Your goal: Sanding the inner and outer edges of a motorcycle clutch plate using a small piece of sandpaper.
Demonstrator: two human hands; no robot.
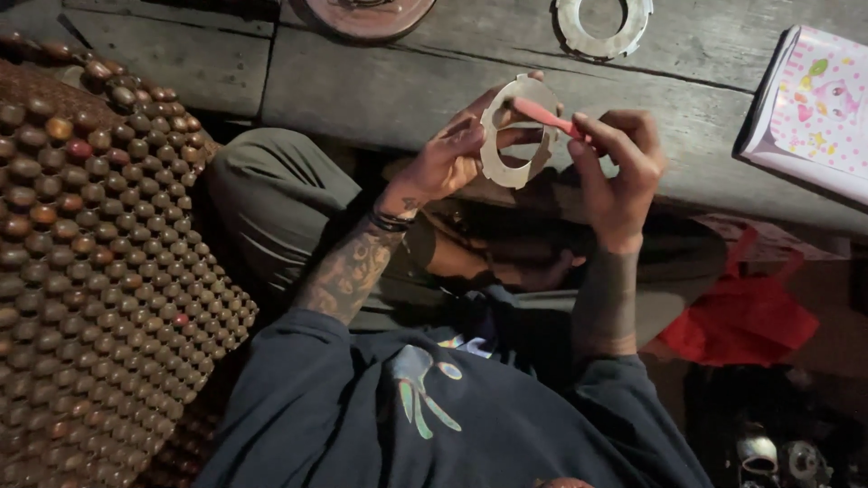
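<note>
Pale ring (517, 131) is held up above the lap, the left hand (449, 160) pinching its left edge with curled fingers. The right hand (617, 163) grips a pink tool (547, 117) laid across it. Beaded mat (86, 271) lies left; farther off, another ring (603, 25) rests on the wooden planks (407, 86).

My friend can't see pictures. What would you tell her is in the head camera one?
A seated person's left hand holds up a pale ring, while the right hand holds a pink tool against it. A beaded mat lies to the left and a wooden bench is in front.
</note>
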